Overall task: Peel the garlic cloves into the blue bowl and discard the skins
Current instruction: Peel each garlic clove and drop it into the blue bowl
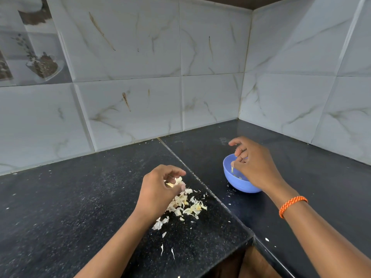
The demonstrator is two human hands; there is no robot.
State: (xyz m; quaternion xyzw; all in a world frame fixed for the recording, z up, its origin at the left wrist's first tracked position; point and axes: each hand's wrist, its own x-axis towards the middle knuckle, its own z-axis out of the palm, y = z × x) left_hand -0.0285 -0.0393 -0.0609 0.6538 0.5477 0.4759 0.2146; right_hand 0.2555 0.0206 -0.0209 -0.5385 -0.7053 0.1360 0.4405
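Observation:
A small blue bowl (235,182) stands on the black counter, right of centre, with a few pale peeled cloves (239,177) inside. My right hand (255,165) hovers over the bowl and pinches a pale garlic clove (232,167) at its fingertips, just above the bowl's inside. A heap of papery garlic skins (187,203) lies on the counter left of the bowl. My left hand (160,187) is over the top of that heap, fingers curled round a piece of garlic skin (176,181).
The black granite counter (80,207) runs into a tiled corner, with a seam between two slabs (200,181) passing between heap and bowl. Its front edge drops off at the lower middle (249,239). Loose skin flakes (166,249) are scattered toward me.

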